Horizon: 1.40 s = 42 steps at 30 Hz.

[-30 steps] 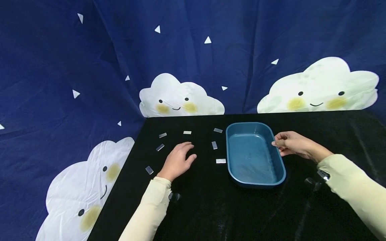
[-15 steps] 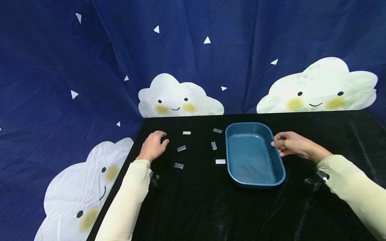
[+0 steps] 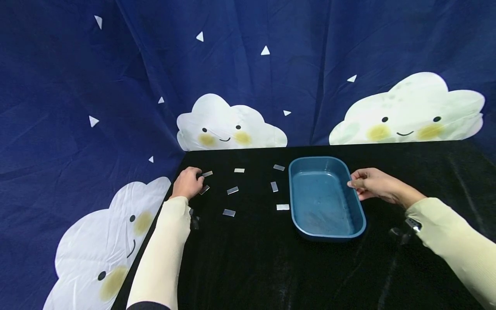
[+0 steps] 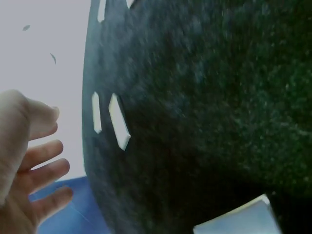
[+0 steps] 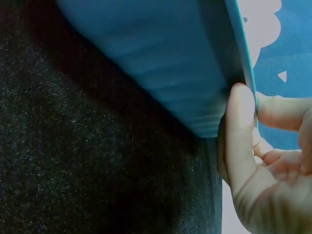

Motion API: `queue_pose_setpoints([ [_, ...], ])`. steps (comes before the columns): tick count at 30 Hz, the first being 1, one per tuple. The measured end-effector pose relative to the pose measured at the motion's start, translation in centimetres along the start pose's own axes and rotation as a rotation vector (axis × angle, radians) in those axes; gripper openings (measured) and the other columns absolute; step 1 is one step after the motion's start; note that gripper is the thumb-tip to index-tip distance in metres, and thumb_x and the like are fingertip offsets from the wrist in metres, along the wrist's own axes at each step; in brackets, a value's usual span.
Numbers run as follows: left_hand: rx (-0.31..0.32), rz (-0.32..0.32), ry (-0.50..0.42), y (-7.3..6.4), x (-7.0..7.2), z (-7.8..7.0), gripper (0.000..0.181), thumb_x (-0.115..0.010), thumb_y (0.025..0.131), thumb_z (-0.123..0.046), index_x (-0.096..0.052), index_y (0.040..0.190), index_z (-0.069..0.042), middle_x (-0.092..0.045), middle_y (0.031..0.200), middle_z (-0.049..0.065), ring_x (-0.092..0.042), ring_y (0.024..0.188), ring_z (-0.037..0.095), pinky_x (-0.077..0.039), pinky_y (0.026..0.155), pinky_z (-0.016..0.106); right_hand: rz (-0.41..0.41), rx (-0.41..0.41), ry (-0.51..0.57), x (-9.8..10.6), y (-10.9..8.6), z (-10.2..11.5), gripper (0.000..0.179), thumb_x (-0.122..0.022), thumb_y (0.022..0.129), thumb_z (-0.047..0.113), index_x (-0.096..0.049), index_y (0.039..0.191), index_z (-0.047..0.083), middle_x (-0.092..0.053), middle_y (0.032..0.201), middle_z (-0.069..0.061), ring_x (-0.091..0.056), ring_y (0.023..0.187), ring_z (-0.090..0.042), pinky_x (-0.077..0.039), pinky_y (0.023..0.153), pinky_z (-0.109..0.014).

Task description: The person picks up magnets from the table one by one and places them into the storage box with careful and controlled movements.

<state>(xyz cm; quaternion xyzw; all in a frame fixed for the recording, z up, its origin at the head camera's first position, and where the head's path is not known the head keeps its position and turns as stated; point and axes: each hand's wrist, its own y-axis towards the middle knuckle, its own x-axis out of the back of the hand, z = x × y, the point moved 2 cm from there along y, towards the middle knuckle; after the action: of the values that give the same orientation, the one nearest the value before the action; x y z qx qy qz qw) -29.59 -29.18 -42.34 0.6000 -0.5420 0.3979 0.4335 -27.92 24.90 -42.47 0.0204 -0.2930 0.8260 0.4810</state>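
Note:
Several small, flat, silvery rectangular pieces lie spread on a black-covered table. My left hand is at the far left, its fingers loosely bent and holding nothing. Its fingertips are close to one piece, and another piece lies just below its thumb; whether it touches either I cannot tell. In the left wrist view a pale piece sits close to the camera, apart from the hand. My right hand pinches the right rim of a blue plastic basin, thumb on one side and fingers on the other. The basin's inside is bare.
Further pieces lie mid-table and along the basin's left side. A dark blue curtain printed with clouds hangs behind and left of the black table. The left forearm covers part of the table's left side.
The left hand has moved left, away from the middle pieces to the far-left ones, and its forearm now covers where one piece lay. The right hand and basin stay put.

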Motion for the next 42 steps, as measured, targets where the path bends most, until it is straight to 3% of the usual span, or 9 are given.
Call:
queue_pose_setpoints([
  [4, 0.046, -0.005, 0.005, 0.6, -0.8, 0.9, 0.033, -0.055, 0.095, -0.020, -0.066, 0.123, -0.004, -0.060, 0.136, 0.018, -0.056, 0.126, 0.038, -0.044, 0.106, 0.053, -0.002, -0.002, 0.000, 0.0, 0.0, -0.1, 0.024, -0.051, 0.101, 0.021, -0.047, 0.115, 0.003, -0.057, 0.088, 0.000, -0.063, 0.075, -0.010, -0.058, 0.072, -0.026],
  [14, 0.087, -0.011, -0.002, 1.6, -2.0, 1.9, 0.032, -0.057, 0.093, -0.019, -0.068, 0.120, -0.007, -0.059, 0.137, 0.016, -0.056, 0.125, 0.039, -0.046, 0.102, 0.055, 0.000, 0.003, 0.015, 0.0, 0.2, 0.0, 0.023, -0.052, 0.100, 0.021, -0.047, 0.113, 0.003, -0.058, 0.087, 0.000, -0.063, 0.074, -0.009, -0.059, 0.071, -0.026],
  [21, 0.090, -0.040, -0.009, 2.4, -2.4, 1.6, 0.032, -0.057, 0.094, -0.020, -0.069, 0.122, -0.009, -0.058, 0.138, 0.015, -0.055, 0.125, 0.040, -0.046, 0.101, 0.057, -0.001, 0.025, -0.002, 0.4, 0.2, 0.0, 0.022, -0.051, 0.101, 0.021, -0.046, 0.112, 0.003, -0.057, 0.086, 0.000, -0.062, 0.074, -0.009, -0.059, 0.070, -0.026],
  [30, 0.118, -0.010, 0.042, 3.2, -3.9, 1.2, 0.034, -0.055, 0.096, -0.020, -0.066, 0.127, -0.010, -0.058, 0.139, 0.015, -0.055, 0.124, 0.041, -0.046, 0.101, 0.057, 0.021, 0.015, 0.007, 0.5, 0.2, -0.6, 0.022, -0.051, 0.101, 0.022, -0.047, 0.113, 0.004, -0.057, 0.086, 0.001, -0.063, 0.073, -0.008, -0.058, 0.069, -0.025],
  [36, 0.158, 0.026, 0.054, 2.9, -4.1, 0.8, 0.034, -0.053, 0.098, -0.019, -0.064, 0.128, -0.010, -0.058, 0.137, 0.017, -0.053, 0.124, 0.042, -0.044, 0.103, 0.058, 0.019, 0.022, 0.015, 0.1, 0.1, -0.7, 0.022, -0.051, 0.101, 0.022, -0.047, 0.114, 0.004, -0.057, 0.086, 0.000, -0.062, 0.074, -0.009, -0.058, 0.070, -0.026],
  [42, 0.198, 0.003, 0.050, 3.0, -4.1, 1.1, 0.031, -0.055, 0.096, -0.018, -0.067, 0.125, -0.011, -0.061, 0.133, 0.017, -0.055, 0.123, 0.042, -0.045, 0.101, 0.059, 0.012, 0.018, 0.019, 0.1, 0.2, -0.5, 0.022, -0.052, 0.100, 0.022, -0.048, 0.114, 0.005, -0.058, 0.087, 0.000, -0.063, 0.074, -0.010, -0.059, 0.070, -0.026],
])
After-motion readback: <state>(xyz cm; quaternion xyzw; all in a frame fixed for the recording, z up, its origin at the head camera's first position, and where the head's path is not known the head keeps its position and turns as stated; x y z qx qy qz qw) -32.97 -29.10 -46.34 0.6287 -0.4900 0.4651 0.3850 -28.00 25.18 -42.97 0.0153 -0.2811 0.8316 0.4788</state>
